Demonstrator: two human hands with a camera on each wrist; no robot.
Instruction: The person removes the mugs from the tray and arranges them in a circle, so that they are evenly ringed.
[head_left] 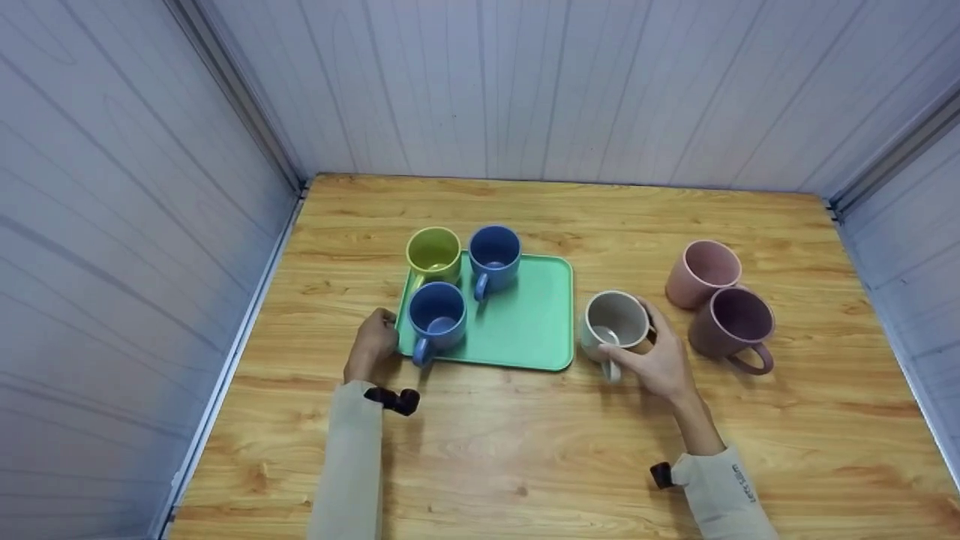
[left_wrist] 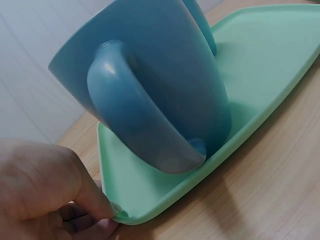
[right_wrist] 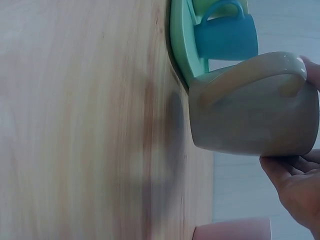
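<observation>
My left hand [head_left: 377, 336] pinches the near left corner of a green tray [head_left: 517, 337]; the left wrist view shows thumb and finger at its rim. On the tray's left part stand a yellow-green mug [head_left: 435, 251], a blue mug [head_left: 495, 251] beside it, and a second blue mug [left_wrist: 160, 65] nearest my left hand, its handle toward me. My right hand [head_left: 660, 360] grips a light grey mug [right_wrist: 255, 112] by its upper sides, fingers on the far side and thumb at the near rim. This mug is upright, close over the table, just right of the tray.
To the right of my right hand, a pink mug [head_left: 686, 281] and a dark purple mug [head_left: 716, 334] stand close together on the wooden table [head_left: 510, 457]. White panel walls [head_left: 510, 90] border the table at the back and both sides.
</observation>
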